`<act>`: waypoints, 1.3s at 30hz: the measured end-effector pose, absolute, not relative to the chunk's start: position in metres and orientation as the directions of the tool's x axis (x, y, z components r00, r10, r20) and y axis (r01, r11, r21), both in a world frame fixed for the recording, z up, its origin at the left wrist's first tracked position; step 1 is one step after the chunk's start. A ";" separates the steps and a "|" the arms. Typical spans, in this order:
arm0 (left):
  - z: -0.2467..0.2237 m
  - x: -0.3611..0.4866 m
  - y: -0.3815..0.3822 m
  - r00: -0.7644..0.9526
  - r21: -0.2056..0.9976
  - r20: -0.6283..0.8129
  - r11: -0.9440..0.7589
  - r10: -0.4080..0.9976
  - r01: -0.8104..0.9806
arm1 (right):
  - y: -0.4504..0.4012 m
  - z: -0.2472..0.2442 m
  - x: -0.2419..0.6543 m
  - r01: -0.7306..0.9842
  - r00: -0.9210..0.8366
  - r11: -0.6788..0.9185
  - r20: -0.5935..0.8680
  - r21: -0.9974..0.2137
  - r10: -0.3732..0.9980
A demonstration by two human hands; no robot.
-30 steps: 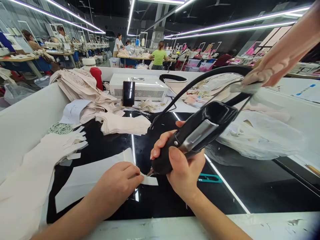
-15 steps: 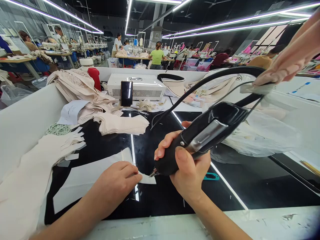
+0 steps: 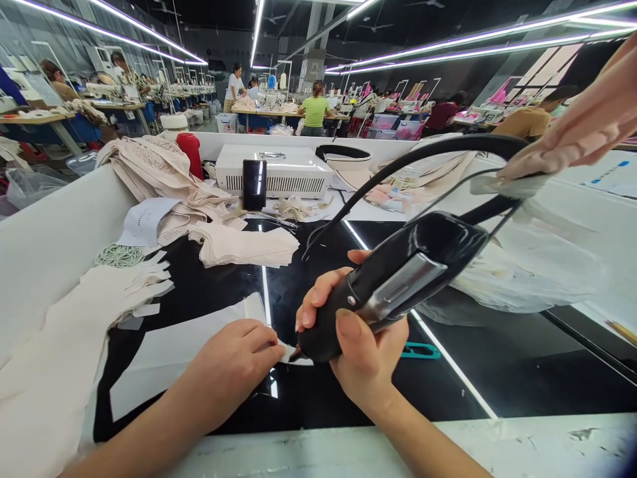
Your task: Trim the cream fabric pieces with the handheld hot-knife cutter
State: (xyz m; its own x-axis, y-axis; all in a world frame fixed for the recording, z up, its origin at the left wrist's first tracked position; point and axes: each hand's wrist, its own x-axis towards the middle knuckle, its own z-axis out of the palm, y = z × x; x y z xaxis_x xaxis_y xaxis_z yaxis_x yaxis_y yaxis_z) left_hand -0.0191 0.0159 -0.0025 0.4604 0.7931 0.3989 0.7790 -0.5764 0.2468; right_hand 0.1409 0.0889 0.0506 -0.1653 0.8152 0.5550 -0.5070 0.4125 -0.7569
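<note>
— Fabric strip (image 3: pixel 184 352) lies flat on the black surface (image 3: pixel 318 392); our left hand (image 3: pixel 233 362) presses its near corner down, fingers flat and gripping nothing.

— And our right hand (image 3: pixel 365 345)?

— Closed around the black cutter (image 3: pixel 398 285), tip touching the strip's corner. We judge we're mid-trim.

— Then the next move needs a steady tip along the edge, clear of our left fingers (image 3: pixel 266 348).

Big dark factory hall, long light strips (image 3: pixel 149 41) running across the black ceiling. Rows of sewing tables (image 3: pixel 44 118) upper left, people working mid-frame, pink bins (image 3: pixel 393 126) upper right.
</note>
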 end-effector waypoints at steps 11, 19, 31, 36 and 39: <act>-0.001 -0.020 0.014 0.457 0.249 0.408 -0.578 0.790 0.777 | 0.092 0.056 0.158 -0.483 -0.110 0.439 0.550 -0.758 0.828; -0.002 -0.020 0.015 0.458 0.251 0.412 -0.582 0.788 0.774 | 0.089 0.054 0.156 -0.495 -0.115 0.439 0.557 -0.750 0.822; 0.003 -0.062 0.024 0.368 0.222 0.453 -0.503 0.812 0.835 | 0.126 0.055 0.160 -0.394 -0.070 0.543 0.613 -0.742 0.787; 0.002 -0.057 0.018 0.349 0.231 0.383 -0.454 0.855 0.861 | 0.142 0.057 0.155 -0.394 -0.037 0.534 0.593 -0.748 0.804; 0.008 -0.047 0.006 0.332 0.309 0.242 -0.396 0.912 0.864 | 0.142 0.059 0.151 -0.406 -0.058 0.501 0.568 -0.765 0.821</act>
State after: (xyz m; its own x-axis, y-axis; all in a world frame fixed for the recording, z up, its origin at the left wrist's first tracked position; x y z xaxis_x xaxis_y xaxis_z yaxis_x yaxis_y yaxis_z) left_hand -0.0475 0.0064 0.0084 0.3316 0.9119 0.2420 0.8644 -0.3964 0.3094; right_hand 0.1514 0.1417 0.0593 -0.0576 0.8210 0.5681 -0.4059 0.5006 -0.7646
